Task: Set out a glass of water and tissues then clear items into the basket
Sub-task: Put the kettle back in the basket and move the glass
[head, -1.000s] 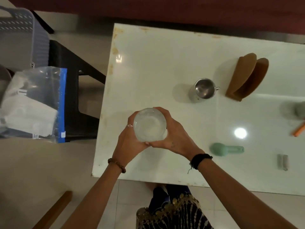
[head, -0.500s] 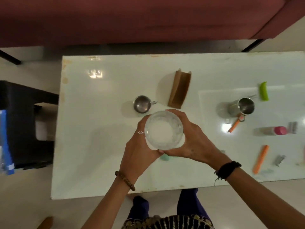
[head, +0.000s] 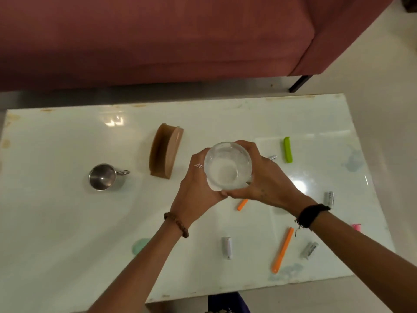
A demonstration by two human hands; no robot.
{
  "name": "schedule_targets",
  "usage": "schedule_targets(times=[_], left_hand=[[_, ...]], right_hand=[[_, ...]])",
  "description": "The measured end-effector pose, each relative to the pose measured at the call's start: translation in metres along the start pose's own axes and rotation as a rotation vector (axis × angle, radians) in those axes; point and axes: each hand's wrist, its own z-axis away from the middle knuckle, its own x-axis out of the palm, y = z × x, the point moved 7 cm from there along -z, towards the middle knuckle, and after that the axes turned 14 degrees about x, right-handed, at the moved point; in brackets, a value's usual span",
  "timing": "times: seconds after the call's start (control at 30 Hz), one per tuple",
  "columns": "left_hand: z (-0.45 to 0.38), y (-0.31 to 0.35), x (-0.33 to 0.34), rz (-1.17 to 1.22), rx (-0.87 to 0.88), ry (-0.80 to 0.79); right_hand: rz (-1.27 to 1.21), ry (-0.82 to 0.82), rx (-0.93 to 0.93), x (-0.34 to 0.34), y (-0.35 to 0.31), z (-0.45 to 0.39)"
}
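A clear glass of water (head: 227, 169) is held above the middle of the white table (head: 56, 222). My left hand (head: 196, 193) wraps its left side and my right hand (head: 264, 177) wraps its right side. A white edge, perhaps tissue, shows under the glass by my left fingers. An empty brown wooden tissue holder (head: 165, 150) stands upright just left of my hands. No basket is in view.
A small steel cup (head: 102, 176) stands at the left. Scattered on the right: a green clip (head: 287, 149), two orange sticks (head: 282, 249), several small grey batteries (head: 226, 247), a pink item (head: 357, 227). A mint-green object (head: 140, 245) peeks from under my left forearm. A dark red sofa (head: 158, 37) lies beyond.
The view has swung to the right: the basket, bag and black stool at the left have left the frame. The glass, still in both hands, now hangs right of the tissue holder.
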Motion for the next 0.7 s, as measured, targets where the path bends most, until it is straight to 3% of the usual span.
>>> schedule_targets(times=[0.2, 0.33, 0.7], left_hand=[[-0.049, -0.012, 0.013, -0.093, -0.047, -0.023], [-0.079, -0.009, 0.02, -0.135, -0.006, 0.052], [-0.088, -0.046, 0.036, -0.188, -0.064, 0.103]], right_hand=[[0.031, 0.036, 0.012, -0.023, 0.022, -0.049], [0.024, 0.051, -0.019, -0.031, 0.031, -0.077], [0.127, -0.015, -0.05, -0.012, 0.056, -0.116]])
